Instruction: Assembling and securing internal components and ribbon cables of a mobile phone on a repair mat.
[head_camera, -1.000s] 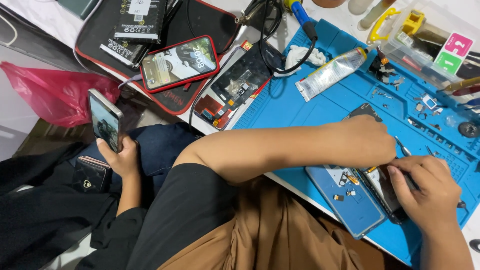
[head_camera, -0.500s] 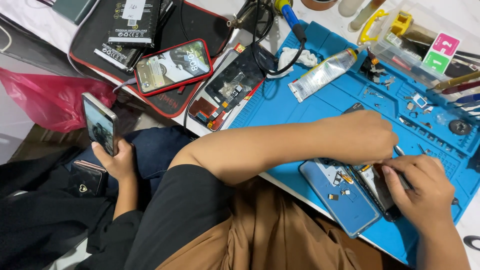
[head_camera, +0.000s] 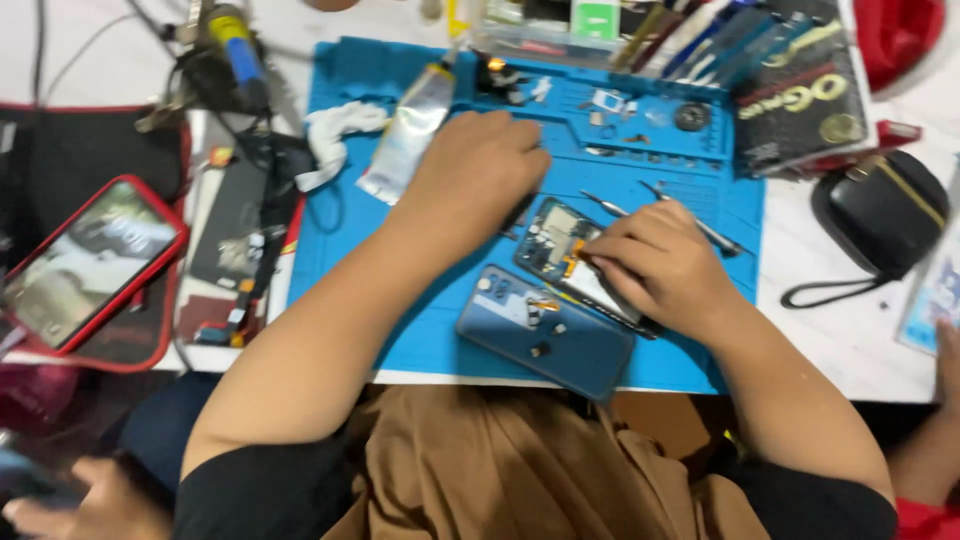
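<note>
The right hand has its fingertips pinched narrowly down on the opened phone at frame centre; whether they hold a small part or tool there cannot be made out. The phone lies directly under those fingers, its long axis running from upper left to lower right, and the palm hides its lower half. The left hand rests curled, knuckles up, just above and left of the phone, its fingertips at the phone's upper edge; what they press on is hidden. The right hand is the nearer to the exposed innards. Just below lies the blue back cover, with small screws on it, on the blue mat. Tweezers lie just above the right hand. A glue tube lies upper left of the left hand. A red phone sits at far left, blurred.
</note>
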